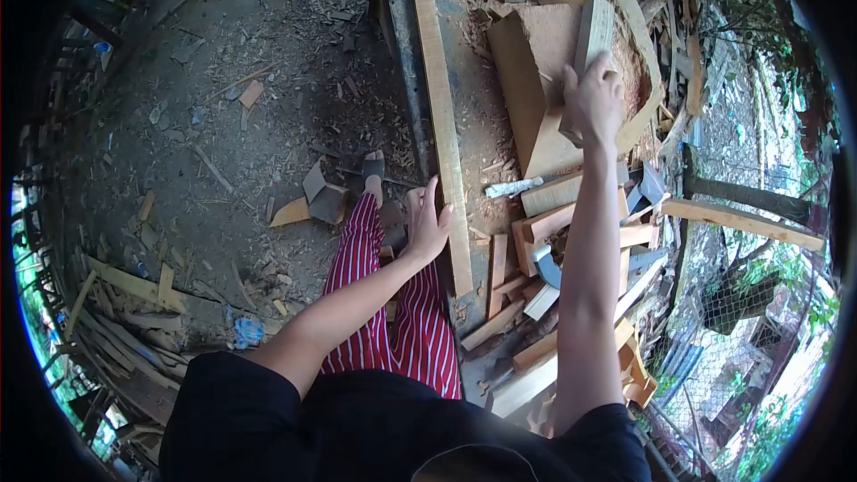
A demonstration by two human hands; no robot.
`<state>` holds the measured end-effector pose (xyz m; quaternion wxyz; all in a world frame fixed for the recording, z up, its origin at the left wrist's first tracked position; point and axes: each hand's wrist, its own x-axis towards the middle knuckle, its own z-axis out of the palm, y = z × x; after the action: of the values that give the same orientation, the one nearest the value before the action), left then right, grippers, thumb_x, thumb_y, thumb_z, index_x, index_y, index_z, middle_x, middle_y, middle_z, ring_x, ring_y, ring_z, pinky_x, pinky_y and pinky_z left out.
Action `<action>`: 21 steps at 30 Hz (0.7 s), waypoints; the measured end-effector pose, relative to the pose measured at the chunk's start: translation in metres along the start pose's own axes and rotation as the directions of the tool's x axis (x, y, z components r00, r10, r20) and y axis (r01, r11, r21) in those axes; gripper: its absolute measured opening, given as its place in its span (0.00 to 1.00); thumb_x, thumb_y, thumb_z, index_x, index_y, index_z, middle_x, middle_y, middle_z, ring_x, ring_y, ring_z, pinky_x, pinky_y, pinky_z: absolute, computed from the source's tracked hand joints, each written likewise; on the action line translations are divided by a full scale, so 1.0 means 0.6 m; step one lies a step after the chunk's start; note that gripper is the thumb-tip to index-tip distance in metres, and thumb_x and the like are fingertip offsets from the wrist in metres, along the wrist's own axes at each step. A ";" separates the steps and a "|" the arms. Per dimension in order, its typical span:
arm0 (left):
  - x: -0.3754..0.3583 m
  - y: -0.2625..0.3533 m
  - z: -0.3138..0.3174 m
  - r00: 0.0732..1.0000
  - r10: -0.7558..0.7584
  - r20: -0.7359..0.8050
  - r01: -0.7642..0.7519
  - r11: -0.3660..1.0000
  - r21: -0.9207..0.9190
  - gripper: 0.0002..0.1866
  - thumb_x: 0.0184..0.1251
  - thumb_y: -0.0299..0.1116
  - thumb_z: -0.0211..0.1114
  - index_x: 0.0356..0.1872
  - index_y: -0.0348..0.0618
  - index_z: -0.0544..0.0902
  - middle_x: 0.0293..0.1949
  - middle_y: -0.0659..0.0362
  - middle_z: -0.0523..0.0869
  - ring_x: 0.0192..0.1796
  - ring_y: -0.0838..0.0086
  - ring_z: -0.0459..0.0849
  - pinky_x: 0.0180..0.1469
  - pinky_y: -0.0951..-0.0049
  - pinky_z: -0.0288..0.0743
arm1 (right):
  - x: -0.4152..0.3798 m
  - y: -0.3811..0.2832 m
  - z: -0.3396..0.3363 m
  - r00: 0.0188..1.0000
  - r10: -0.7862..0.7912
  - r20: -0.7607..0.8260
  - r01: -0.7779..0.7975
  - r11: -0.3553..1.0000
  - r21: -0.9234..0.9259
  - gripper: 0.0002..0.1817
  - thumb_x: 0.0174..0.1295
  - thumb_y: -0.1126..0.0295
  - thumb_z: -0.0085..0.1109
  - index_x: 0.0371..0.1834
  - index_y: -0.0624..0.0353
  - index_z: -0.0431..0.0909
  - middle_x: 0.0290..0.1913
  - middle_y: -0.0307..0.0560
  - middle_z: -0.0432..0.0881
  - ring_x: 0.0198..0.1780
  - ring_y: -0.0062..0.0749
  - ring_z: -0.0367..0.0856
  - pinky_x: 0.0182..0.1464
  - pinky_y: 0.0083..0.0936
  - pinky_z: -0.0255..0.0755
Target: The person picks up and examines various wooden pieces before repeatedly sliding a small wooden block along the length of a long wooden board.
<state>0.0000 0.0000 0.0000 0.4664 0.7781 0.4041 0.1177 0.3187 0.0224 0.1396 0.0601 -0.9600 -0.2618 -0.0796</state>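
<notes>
My right hand (595, 105) is wrapped round a short, squared wooden block (594, 29). It holds the block over a large, thick chunk of wood (536, 62) with broad sawn faces. Beside the near part of a long, narrow wooden board (436, 94) is my left hand (428, 225), its fingers stretched and apart, the fingertips right at the board's left edge. That board lies lengthwise along the bench (473, 116). A whitish, crumpled-looking stick (513, 187) lies below the big chunk.
Wood offcuts (536, 241) crowd the bench on my right, with a grey curved piece (548, 268) among them. Shavings and scraps cover the ground (205, 125) to the left. A wire fence (705, 375) stands at the right, past a wooden rail (745, 223).
</notes>
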 end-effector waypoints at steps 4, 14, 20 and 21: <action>-0.007 0.038 -0.034 0.997 -0.075 -0.028 0.071 0.988 -0.135 0.32 0.73 0.34 0.59 0.74 0.43 0.58 0.51 0.49 0.67 0.53 0.62 0.69 0.59 0.60 0.65 | -0.075 -0.005 -0.009 0.976 -0.172 -0.134 0.181 0.981 0.063 0.36 0.67 0.60 0.56 0.77 0.55 0.56 0.46 0.65 0.73 0.48 0.54 0.74 0.50 0.45 0.71; -0.013 0.062 0.031 0.995 -0.042 -0.093 0.033 0.995 -0.093 0.40 0.73 0.43 0.52 0.77 0.36 0.44 0.77 0.40 0.49 0.77 0.47 0.50 0.77 0.47 0.42 | -0.534 -0.018 0.036 0.856 -0.288 0.429 0.197 0.949 0.245 0.31 0.60 0.60 0.56 0.70 0.48 0.69 0.44 0.55 0.69 0.46 0.49 0.70 0.44 0.38 0.72; 0.094 0.069 0.015 0.985 -0.041 -0.165 0.021 0.993 -0.119 0.36 0.75 0.40 0.48 0.78 0.37 0.46 0.78 0.47 0.49 0.79 0.48 0.47 0.76 0.44 0.39 | -0.437 -0.077 0.058 0.800 -0.276 0.533 0.156 0.953 0.260 0.25 0.57 0.61 0.58 0.59 0.55 0.74 0.46 0.56 0.67 0.50 0.52 0.69 0.45 0.41 0.75; 0.135 0.068 0.008 0.981 -0.030 -0.194 0.011 0.995 -0.101 0.36 0.75 0.41 0.48 0.78 0.38 0.46 0.78 0.47 0.50 0.79 0.48 0.47 0.76 0.45 0.38 | -0.405 -0.094 0.071 0.807 -0.307 0.505 0.178 0.941 0.287 0.23 0.56 0.61 0.58 0.56 0.56 0.75 0.47 0.56 0.67 0.50 0.53 0.69 0.45 0.42 0.76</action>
<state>0.0760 0.0471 0.0154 0.4637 0.7345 0.4494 0.2085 0.0887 -0.0425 0.0573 0.0815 -0.8880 -0.3963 0.2187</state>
